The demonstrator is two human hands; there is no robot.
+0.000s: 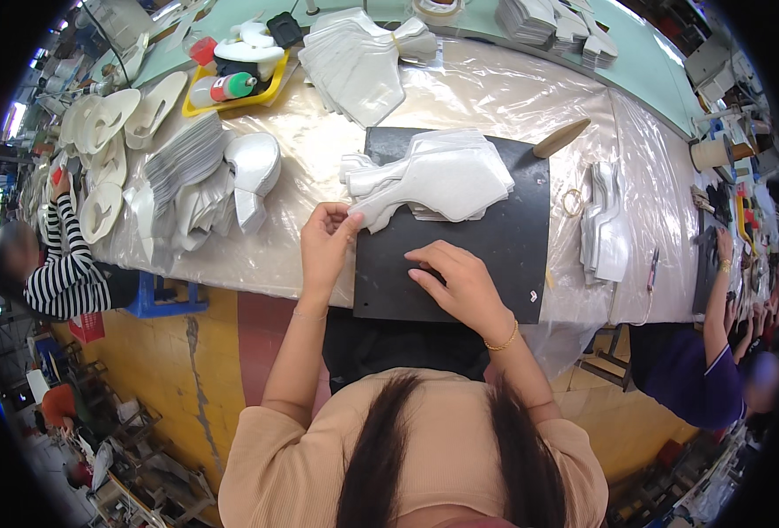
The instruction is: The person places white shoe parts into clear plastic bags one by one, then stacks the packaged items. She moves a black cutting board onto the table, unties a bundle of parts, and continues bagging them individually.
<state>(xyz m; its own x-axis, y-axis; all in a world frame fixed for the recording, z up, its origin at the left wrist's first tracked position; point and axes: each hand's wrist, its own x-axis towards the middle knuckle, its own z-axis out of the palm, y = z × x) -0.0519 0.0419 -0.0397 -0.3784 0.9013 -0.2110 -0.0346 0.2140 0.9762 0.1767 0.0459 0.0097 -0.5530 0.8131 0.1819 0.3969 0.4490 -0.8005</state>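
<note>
A stack of flat white cut-out pieces (460, 176), curved with a narrow end, lies on a black board (460, 295) in front of me. My left hand (323, 251) pinches the narrow lower-left end of the top piece (389, 201) between thumb and fingers. Over the middle of the board hovers my right hand (461, 286), its fingers loosely bent, thumb apart and nothing in them. A wooden stick-like handle (562, 138) rests at the board's far right corner.
Stacked white pieces stand left (187, 163), at the back (354, 66) and right (609, 224). A yellow tray (277, 86) holds a green-capped bottle (231, 86). A pen-like tool (652, 269) lies right. People sit at left (64, 264) and right (697, 378).
</note>
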